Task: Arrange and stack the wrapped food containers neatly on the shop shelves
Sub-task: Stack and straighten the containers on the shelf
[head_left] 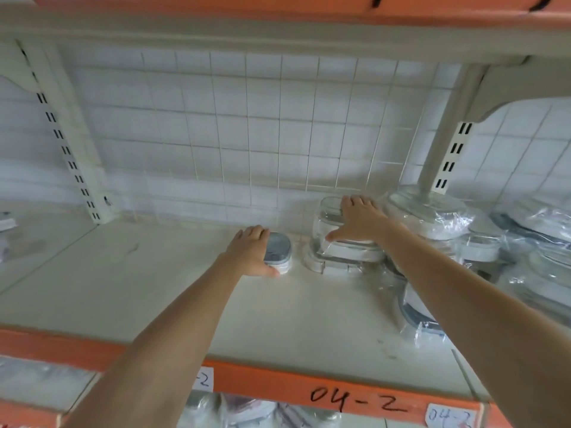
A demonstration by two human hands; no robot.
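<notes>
The small rounded white plastic container (279, 253) at the centre has a smooth grey lid with a dull sheen. At three o'clock, the clear glossy plastic tub stack (340, 242) and the crinkled shiny film-wrapped containers (438, 217) catch the light. The cream painted shelf board (154, 288) looks smooth, matt and lightly scuffed; its orange front edge (278, 384) is matt painted metal. At twelve o'clock, the white wall tiles (247, 134) are faintly glossy behind a thin wire grid.

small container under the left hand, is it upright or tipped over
Upright. The small container sits flat on the shelf, its grey lid facing up, with the left hand gripping its near side.
</notes>
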